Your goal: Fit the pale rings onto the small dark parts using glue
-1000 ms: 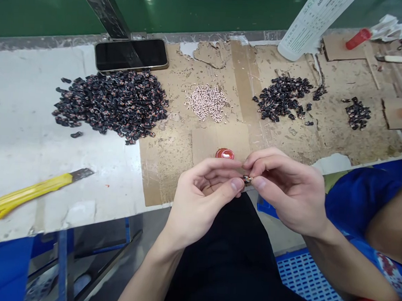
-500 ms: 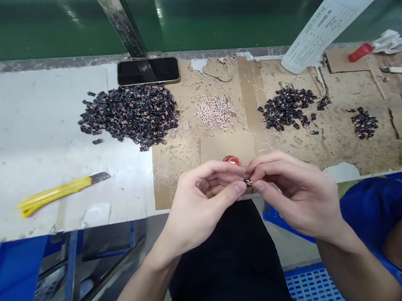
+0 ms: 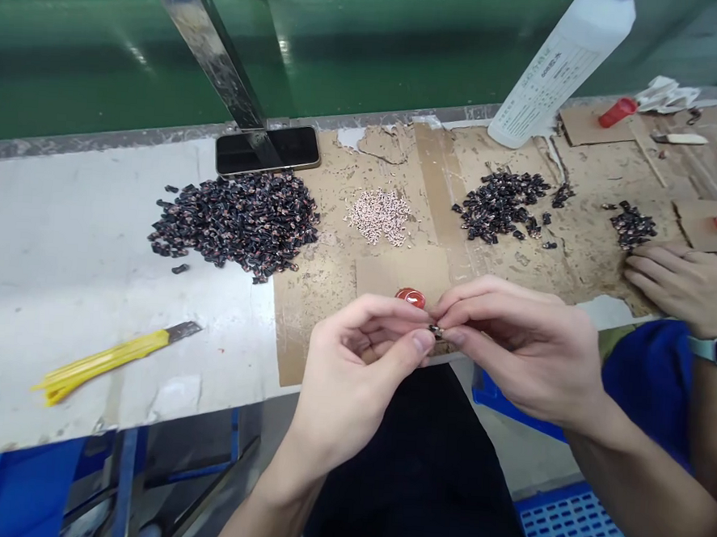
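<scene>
My left hand (image 3: 358, 374) and my right hand (image 3: 523, 351) meet at the table's front edge, fingertips pinched on a small black piece (image 3: 436, 331) between them. Just behind the fingers sits a small red round container (image 3: 411, 297), partly covered by my left hand. Beyond it lies a pile of tiny pale pinkish pieces (image 3: 379, 217). A large heap of small black parts (image 3: 240, 221) is to the left, and a smaller black pile (image 3: 499, 203) to the right.
A phone (image 3: 268, 151), a yellow cutter (image 3: 115, 361) and a leaning white bottle (image 3: 558, 70) are on the table. At right, another person's hand (image 3: 689, 285) rests beside a small black pile (image 3: 633, 225), near red cups (image 3: 617, 113).
The view has shifted, showing more of the bottle. Another person's hand with a watch has come in at the right. My hands keep their pinch on the small piece.
</scene>
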`<state>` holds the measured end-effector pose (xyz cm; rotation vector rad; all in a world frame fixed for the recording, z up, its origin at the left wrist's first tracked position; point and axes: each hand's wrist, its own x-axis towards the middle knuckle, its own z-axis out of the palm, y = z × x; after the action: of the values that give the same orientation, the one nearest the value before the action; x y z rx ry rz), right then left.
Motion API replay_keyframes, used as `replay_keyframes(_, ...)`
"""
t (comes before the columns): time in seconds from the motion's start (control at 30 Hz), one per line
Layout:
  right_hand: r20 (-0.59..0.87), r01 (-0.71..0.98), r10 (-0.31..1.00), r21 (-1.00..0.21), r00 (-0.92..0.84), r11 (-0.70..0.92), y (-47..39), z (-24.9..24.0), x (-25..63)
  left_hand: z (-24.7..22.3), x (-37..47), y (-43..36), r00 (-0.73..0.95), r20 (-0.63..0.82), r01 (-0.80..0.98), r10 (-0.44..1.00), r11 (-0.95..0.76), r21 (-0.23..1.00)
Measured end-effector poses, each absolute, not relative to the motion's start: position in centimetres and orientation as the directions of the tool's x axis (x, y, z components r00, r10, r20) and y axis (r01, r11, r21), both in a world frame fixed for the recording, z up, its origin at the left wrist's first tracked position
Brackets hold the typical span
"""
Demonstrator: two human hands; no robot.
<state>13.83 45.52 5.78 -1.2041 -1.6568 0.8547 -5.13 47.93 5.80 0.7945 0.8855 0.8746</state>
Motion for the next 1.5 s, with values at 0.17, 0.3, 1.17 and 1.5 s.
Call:
replay_keyframes(0.17, 0.295, 0.251, 0.955, -0.926, 0.016, 0.282, 45.1, 5.3, 13.1, 5.4, -5.0, 47.7, 0.38, -0.328, -0.427, 0.865, 0.478, 0.767)
replay_keyframes(0.3, 0.405, 0.291, 0.914, -0.877, 0.025, 0.381, 45.3, 5.1, 13.0, 5.3, -4.9, 47.5, 0.389, -0.322, -0.443, 0.863, 0.482, 0.756)
replay_keyframes(1.17, 0.541, 0.725, 0.83, -0.626, 0.138, 0.287, 47.6, 0.7, 20.8, 5.0, -8.4, 57.1, 0.204, 0.119, 0.805, 0.972, -0.236, 0.544)
replay_keyframes(1.5, 0.435, 0.881, 0.838, -0.459, 0.33, -0.109, 49.8, -2.5, 27.0, 1.9, -15.8, 63.4, 0.222, 0.115, 0.913, 0.968, -0.248, 0.324)
